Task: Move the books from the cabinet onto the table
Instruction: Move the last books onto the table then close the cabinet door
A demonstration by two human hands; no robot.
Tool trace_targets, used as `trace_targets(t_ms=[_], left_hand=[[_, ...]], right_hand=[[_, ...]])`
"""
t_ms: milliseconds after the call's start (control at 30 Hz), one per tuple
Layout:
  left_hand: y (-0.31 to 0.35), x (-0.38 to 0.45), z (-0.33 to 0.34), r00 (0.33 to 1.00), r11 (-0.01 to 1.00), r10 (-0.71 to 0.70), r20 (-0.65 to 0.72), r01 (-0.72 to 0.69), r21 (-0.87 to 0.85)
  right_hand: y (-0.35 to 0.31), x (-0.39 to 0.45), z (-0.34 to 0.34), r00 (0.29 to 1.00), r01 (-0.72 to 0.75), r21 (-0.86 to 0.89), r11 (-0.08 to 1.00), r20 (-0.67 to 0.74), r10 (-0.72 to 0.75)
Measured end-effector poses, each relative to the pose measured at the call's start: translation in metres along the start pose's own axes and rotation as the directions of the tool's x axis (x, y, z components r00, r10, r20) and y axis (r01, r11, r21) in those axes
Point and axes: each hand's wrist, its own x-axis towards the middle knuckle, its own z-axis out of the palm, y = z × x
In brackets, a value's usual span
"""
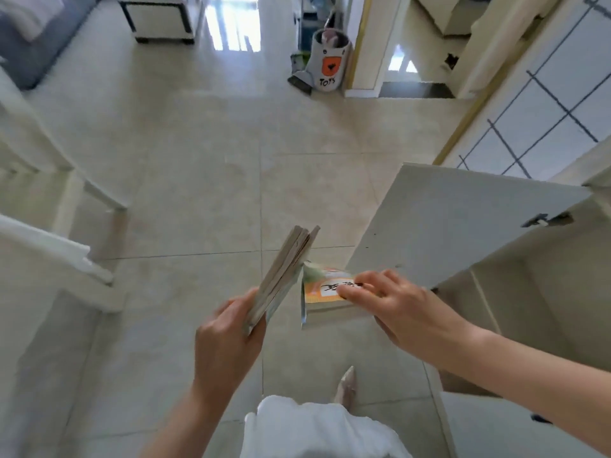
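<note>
My left hand [228, 328] grips a stack of books [284, 272] on edge, page sides up, tilted away from me over the floor. My right hand [396, 305] holds a second small stack whose top book has an orange cover [322, 289] with a white label and black characters. This stack lies flat, just left of the open cabinet door [463, 223]. The cabinet [535, 292] stands open at the right, its inside mostly hidden by the door and my arm.
A white table and chair legs [92, 193] line the left edge. A grey toy bin [330, 61] stands at the far side by a doorway. Beige floor tiles [215, 153] stretch between. My foot [345, 385] shows below the books.
</note>
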Motion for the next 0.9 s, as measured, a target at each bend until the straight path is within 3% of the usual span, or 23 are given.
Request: trace_targets(t_ms=[133,233,467,667,900], left_hand=[[-0.051,-0.039,-0.063,0.997,0.976,-0.028,-0.069,0.042,0.215],[-0.079,-0.062,-0.099,0.989,0.955,-0.038,-0.142,0.077,0.286],[-0.136,-0.106,-0.17,0.977,0.889,-0.072,-0.201,0.154,0.432],[-0.172,-0.113,-0.215,0.954,0.811,-0.188,-0.232,0.285,0.512],[-0.225,-0.083,-0.257,0.873,0.628,-0.302,-0.383,0.484,0.609]], right_hand=[[-0.06,0.07,0.003,0.975,0.22,0.002,0.975,0.026,-0.22],[-0.095,0.111,0.006,0.933,0.356,0.03,0.934,0.046,-0.357],[-0.185,0.211,0.018,0.75,0.652,0.066,0.755,0.09,-0.655],[-0.24,0.289,0.022,0.608,0.779,0.093,0.62,0.129,-0.784],[-0.304,0.407,0.01,0.399,0.897,0.142,0.418,0.146,-0.905]])
